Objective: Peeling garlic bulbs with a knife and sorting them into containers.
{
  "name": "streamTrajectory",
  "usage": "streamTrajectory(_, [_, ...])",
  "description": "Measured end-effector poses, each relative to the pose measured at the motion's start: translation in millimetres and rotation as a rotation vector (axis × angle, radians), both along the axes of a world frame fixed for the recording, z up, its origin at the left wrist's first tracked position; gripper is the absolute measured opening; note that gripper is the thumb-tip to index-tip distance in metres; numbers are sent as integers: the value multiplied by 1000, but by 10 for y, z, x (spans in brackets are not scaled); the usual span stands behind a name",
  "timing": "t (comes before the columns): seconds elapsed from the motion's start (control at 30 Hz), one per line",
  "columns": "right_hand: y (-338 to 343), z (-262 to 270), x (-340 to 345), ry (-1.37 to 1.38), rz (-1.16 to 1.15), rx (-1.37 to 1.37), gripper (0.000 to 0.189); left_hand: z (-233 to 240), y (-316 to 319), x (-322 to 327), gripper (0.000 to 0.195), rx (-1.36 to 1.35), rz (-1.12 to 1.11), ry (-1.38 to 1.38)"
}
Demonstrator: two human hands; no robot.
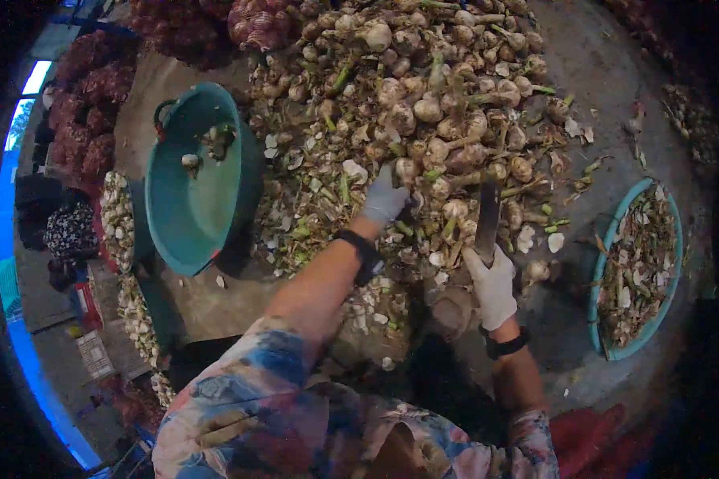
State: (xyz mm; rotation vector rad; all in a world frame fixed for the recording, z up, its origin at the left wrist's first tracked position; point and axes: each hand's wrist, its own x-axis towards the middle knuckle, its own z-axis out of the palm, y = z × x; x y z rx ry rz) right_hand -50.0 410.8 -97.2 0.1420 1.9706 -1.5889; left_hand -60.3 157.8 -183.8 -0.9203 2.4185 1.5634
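A large heap of garlic bulbs [428,111] with stalks and dirty skins lies before me. My left hand [386,199], in a light grey glove, reaches to the heap's near edge, among bulbs and loose trimmings. Its fingers are partly bent, and whether a bulb is in them is hard to make out. In a white glove, my right hand [494,286] grips a knife [488,218]. The broad dark blade points away from me over the near right of the heap. A single bulb [537,271] rests on the floor just right of that hand.
At left stands a green plastic tub [207,197] with a few bulbs inside. A blue-rimmed basket [676,239] of garlic trimmings is at right. Red mesh sacks [90,108] and containers of pale garlic [117,215] line the left side. Skins and cut stalks [311,221] litter the floor.
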Motion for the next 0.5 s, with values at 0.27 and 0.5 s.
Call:
streamTrajectory(0.27, [-305, 149, 27, 695, 392, 345, 25, 1125, -127, 594, 54, 439, -336, -98])
streamTrajectory(0.5, [-254, 397, 32, 810, 491, 404, 21, 1371, 154, 581, 42, 190, -470, 109])
